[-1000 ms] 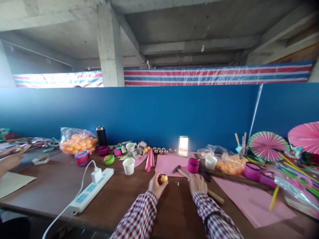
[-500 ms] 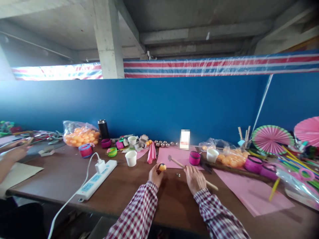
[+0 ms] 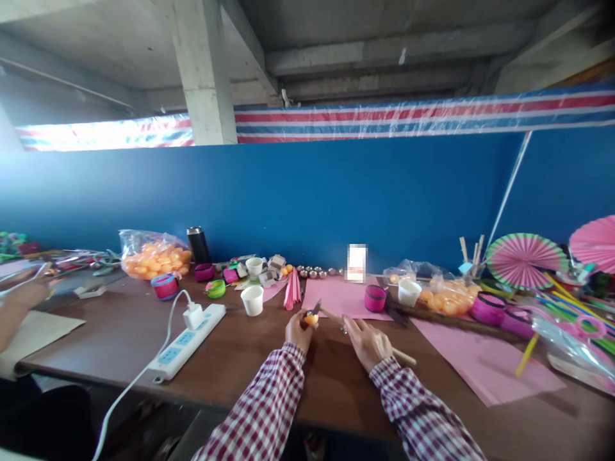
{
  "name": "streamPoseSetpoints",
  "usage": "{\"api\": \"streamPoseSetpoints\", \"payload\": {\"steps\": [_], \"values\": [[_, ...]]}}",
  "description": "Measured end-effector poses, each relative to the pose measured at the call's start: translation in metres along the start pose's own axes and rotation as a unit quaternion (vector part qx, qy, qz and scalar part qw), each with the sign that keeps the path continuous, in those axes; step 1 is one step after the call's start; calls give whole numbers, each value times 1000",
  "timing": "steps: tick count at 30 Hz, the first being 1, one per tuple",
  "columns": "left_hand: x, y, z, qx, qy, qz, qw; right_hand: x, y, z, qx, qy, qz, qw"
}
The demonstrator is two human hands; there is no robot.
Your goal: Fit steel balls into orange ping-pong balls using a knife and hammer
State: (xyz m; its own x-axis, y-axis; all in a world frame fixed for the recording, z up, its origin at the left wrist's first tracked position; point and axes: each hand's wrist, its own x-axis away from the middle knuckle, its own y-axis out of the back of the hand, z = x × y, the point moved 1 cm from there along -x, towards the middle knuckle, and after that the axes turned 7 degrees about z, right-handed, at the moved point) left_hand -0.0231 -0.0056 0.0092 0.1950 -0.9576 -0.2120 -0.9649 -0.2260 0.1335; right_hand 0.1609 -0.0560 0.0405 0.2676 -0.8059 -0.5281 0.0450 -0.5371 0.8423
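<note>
My left hand (image 3: 298,331) is closed round a small orange ball (image 3: 311,318) that has something dark beside it. My right hand (image 3: 369,342) grips a wooden-handled tool (image 3: 403,356), its handle running under the palm. The tool's dark pointed head (image 3: 317,307) is at the ball, and whether it touches is too small to tell. A small shiny piece (image 3: 344,330) lies by my right fingertips. Behind the hands are a pink sheet (image 3: 331,294) and a magenta ring-shaped roll (image 3: 375,298).
A white power strip (image 3: 187,342) with its cable lies left, near a white paper cup (image 3: 252,300). Bags of orange balls (image 3: 158,261) stand farther back. Another person's hand (image 3: 24,298) works at far left. A pink sheet (image 3: 485,358) and paper fans (image 3: 526,266) are right.
My right hand has moved left with the tool, bringing its head from over the pink sheet to the orange ball. My left hand has stayed nearly in place.
</note>
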Motion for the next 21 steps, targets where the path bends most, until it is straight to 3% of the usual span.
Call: {"api": "streamPoseSetpoints", "payload": {"steps": [4,9,21], "values": [[0,-1,2,4,-11,18,1000,0,1,-1,-14,-37,-17,999],[1,-2,0,51,-18,15,998,1,-3,2,-17,19,10,1000],[3,-2,-2,53,-22,22,998,0,3,5,-20,-8,-13,1000]]}}
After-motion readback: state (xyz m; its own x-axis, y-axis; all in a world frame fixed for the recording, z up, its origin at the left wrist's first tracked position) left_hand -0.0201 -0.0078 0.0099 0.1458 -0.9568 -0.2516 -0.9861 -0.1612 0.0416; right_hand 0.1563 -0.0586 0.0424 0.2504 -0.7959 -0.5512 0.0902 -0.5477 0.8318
